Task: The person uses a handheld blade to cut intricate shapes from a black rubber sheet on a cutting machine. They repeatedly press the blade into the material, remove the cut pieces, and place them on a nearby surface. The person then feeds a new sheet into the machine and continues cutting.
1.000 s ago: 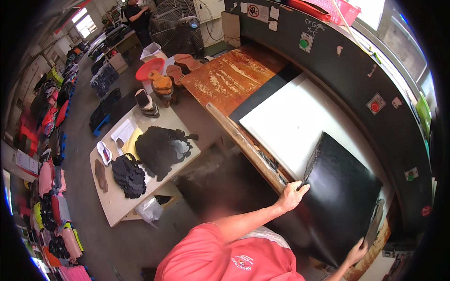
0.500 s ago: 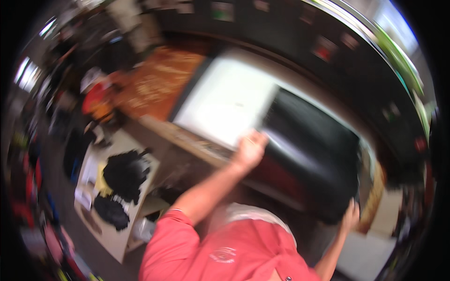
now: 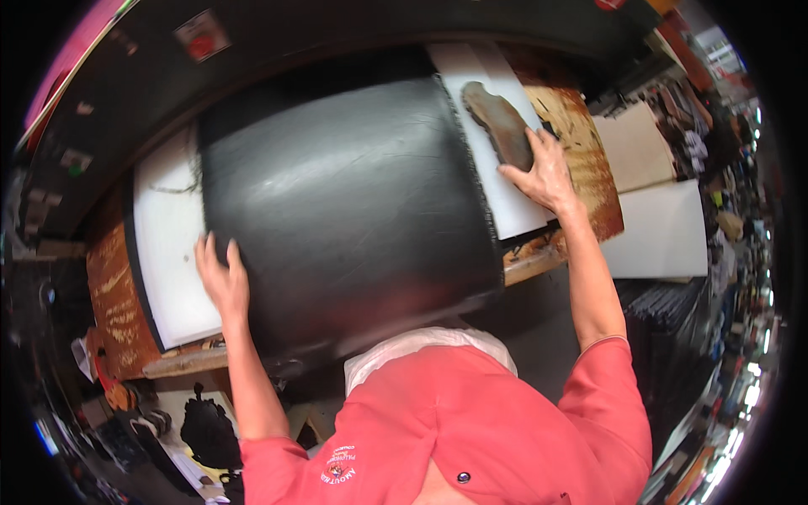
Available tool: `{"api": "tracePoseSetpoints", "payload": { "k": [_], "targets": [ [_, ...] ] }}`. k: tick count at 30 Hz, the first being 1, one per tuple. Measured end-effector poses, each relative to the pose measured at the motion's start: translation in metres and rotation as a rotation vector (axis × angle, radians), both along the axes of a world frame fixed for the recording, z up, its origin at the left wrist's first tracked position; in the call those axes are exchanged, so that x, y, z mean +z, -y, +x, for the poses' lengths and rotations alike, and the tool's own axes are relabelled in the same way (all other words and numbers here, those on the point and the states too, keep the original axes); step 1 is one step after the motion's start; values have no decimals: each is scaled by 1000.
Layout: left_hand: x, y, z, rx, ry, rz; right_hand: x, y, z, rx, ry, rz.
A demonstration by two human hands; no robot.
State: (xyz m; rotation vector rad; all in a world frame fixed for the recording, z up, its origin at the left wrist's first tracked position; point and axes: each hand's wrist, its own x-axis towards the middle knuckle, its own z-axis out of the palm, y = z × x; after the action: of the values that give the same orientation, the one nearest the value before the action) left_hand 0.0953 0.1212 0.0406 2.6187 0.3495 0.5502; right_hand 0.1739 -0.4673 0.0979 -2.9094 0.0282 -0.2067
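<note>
Workshop tabletop point(image 3: 599, 181) is sitting in front of you, worn brown wood, with a dark wall behind it carrying a few small stickers. White boards are lying on it: one white board point(image 3: 168, 252) on your left, another white board point(image 3: 505, 160) on your right. A big black sheet point(image 3: 345, 202) is lying across both, covering most of the middle and hanging over the near edge of the tabletop toward your chest.

Your left hand point(image 3: 223, 282) is lying flat, fingers spread, on the left edge of the black sheet, right where it is meeting the left white board. Open palm, pressing down, not gripping anything.

Your right hand point(image 3: 545, 172) is reaching out over the right white board, fingers extended and resting on a brown leather piece point(image 3: 503, 122). That piece is lying flat on the board just beside the frayed right edge of the black sheet. Hand is loosely open on top of it; can't tell whether the fingertips are pinching the edge.

You're wearing a red shirt point(image 3: 471, 421). Lower left, a low table with a black bag point(image 3: 209, 429) is standing on the floor, well apart from the tabletop. More pale boards point(image 3: 661, 227) are lying off to the right.
</note>
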Motion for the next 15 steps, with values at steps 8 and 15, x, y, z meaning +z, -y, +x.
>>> {"api": "tracePoseSetpoints", "payload": {
  "k": [8,15],
  "targets": [
    [33,54,-86,302,-155,164,-26,38,-1,88,-30,141],
    [22,1,-80,388,-260,-101,-15,62,-16,10,-53,522]
  ]
}}
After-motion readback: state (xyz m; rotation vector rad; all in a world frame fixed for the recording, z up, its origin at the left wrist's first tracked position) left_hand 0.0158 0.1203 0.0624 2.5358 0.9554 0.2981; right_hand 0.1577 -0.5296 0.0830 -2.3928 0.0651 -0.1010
